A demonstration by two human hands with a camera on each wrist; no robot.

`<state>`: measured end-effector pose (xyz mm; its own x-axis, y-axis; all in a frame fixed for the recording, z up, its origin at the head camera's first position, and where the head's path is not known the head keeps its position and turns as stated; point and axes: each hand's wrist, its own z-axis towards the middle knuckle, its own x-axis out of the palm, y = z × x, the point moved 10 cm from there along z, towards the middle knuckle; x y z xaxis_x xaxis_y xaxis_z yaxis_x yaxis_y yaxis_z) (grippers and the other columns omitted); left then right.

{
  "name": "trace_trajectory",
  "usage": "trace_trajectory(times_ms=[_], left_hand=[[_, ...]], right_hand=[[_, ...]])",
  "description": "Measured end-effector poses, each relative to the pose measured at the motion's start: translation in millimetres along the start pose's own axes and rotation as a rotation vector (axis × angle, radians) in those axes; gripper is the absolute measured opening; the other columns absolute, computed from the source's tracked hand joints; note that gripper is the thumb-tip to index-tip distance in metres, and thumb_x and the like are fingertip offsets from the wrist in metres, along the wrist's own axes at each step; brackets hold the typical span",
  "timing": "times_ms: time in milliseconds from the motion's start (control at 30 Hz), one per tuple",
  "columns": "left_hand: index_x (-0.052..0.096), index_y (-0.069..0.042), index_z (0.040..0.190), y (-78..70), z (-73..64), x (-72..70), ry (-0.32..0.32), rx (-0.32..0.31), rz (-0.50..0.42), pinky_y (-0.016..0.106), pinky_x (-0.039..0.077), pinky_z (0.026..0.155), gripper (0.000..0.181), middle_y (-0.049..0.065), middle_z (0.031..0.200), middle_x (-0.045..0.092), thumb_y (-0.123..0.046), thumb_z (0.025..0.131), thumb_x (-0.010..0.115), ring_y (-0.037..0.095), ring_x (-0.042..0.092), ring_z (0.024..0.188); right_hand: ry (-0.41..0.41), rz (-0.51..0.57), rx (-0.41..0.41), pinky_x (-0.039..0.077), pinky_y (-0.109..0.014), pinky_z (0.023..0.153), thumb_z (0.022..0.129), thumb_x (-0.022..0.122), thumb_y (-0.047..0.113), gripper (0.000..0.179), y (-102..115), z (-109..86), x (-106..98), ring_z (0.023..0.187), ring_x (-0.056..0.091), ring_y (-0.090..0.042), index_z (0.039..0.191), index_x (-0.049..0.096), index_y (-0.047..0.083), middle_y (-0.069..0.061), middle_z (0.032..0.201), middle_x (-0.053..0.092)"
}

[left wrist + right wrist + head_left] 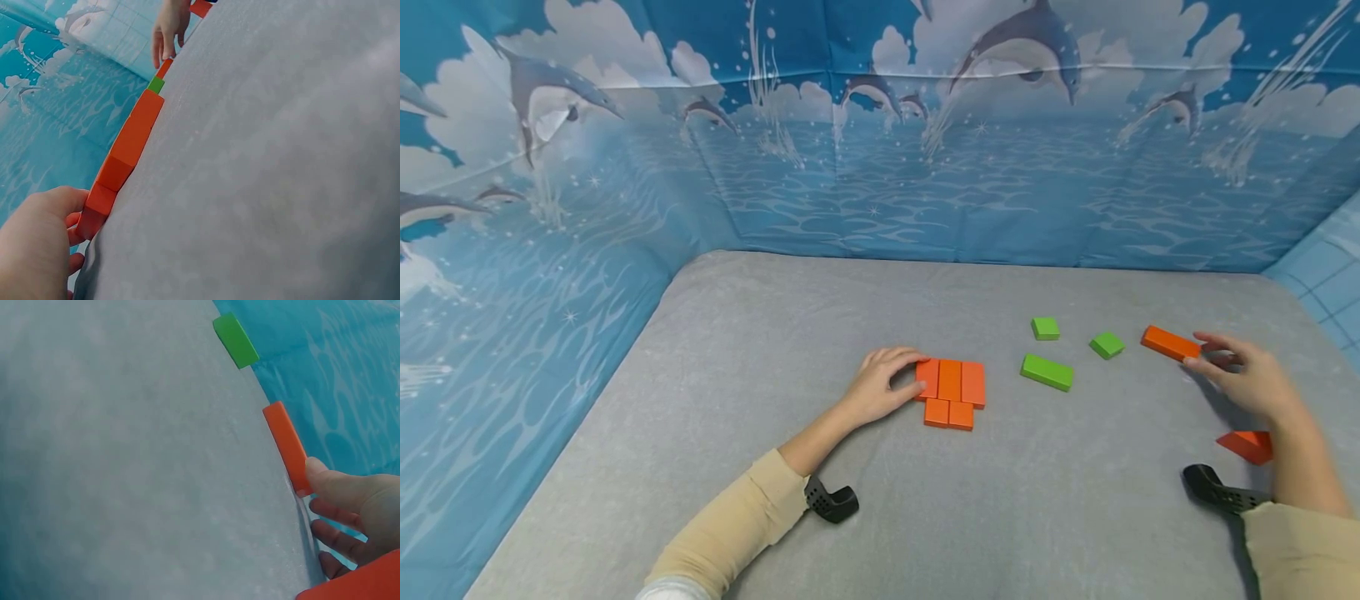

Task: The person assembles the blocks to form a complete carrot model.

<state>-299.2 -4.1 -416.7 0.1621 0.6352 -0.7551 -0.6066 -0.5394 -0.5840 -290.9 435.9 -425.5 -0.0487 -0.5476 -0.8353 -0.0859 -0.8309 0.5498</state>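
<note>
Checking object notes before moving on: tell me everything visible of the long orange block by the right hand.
The long orange block is a plain rectangular bar, smooth and evenly colored; its material is unclear. It lies on the gray cloth, slanted in the head view with its left end farther from the person. The right hand is at its other end, the thumb apparently touching it; whether the fingers pinch it I cannot tell. A small green block lies to its left, apart from it.
</note>
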Motion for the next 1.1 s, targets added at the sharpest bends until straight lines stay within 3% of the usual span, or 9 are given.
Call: trace_trajectory(times_ms=[533, 667, 833, 933, 1100], left_hand=[[0.056, -0.013, 0.125, -1.3, 0.0, -0.7, 0.002, 0.0, -0.005, 0.046, 0.022, 0.104, 0.04, 0.007, 0.128, 0.052, -0.028, 0.088, 0.06, 0.024, 0.042, 0.121], [0.056, -0.014, 0.125, -0.4, 0.5, 0.8, 0.011, -0.004, 0.003, 0.047, 0.022, 0.104, 0.041, 0.007, 0.129, 0.051, -0.029, 0.088, 0.059, 0.024, 0.041, 0.122], [0.056, -0.015, 0.125, 1.3, 1.0, 2.4, 0.01, -0.001, 0.014, 0.046, 0.022, 0.104, 0.041, 0.006, 0.129, 0.051, -0.03, 0.088, 0.059, 0.024, 0.042, 0.122], [0.056, -0.014, 0.125, 1.8, 0.9, 2.2, 0.006, 0.0, 0.01, 0.047, 0.022, 0.104, 0.041, 0.006, 0.129, 0.052, -0.03, 0.088, 0.06, 0.024, 0.042, 0.121], [0.055, -0.014, 0.126, 2.4, 0.9, 1.9, 0.006, -0.002, 0.011, 0.047, 0.021, 0.104, 0.041, 0.006, 0.129, 0.052, -0.03, 0.088, 0.06, 0.023, 0.042, 0.121]], right_hand=[[-0.039, -0.021, 0.056, 0.03, -0.064, 0.076, 0.093, 0.049, 0.039, 0.06, -5.0, 2.4, 0.8, 0.098, 0.035, -0.052, 0.128, 0.039, -0.009, -0.039, 0.116, 0.035], [-0.065, -0.01, 0.039, 0.033, -0.061, 0.073, 0.093, 0.048, 0.038, 0.059, 2.5, -0.3, -2.2, 0.099, 0.037, -0.051, 0.129, 0.039, -0.008, -0.038, 0.119, 0.036], [-0.133, 0.008, -0.05, 0.039, -0.055, 0.068, 0.092, 0.051, 0.036, 0.057, 39.9, -3.8, -8.1, 0.102, 0.039, -0.047, 0.131, 0.041, -0.004, -0.031, 0.124, 0.038], [-0.156, 0.042, -0.156, 0.037, -0.052, 0.069, 0.092, 0.055, 0.03, 0.051, 76.8, -7.5, -6.8, 0.098, 0.041, -0.043, 0.129, 0.045, -0.004, -0.029, 0.12, 0.041], [-0.149, 0.071, -0.329, 0.035, -0.035, 0.07, 0.089, 0.06, 0.022, 0.042, 140.8, -22.5, 6.6, 0.093, 0.043, -0.024, 0.122, 0.052, -0.003, -0.022, 0.114, 0.049]])
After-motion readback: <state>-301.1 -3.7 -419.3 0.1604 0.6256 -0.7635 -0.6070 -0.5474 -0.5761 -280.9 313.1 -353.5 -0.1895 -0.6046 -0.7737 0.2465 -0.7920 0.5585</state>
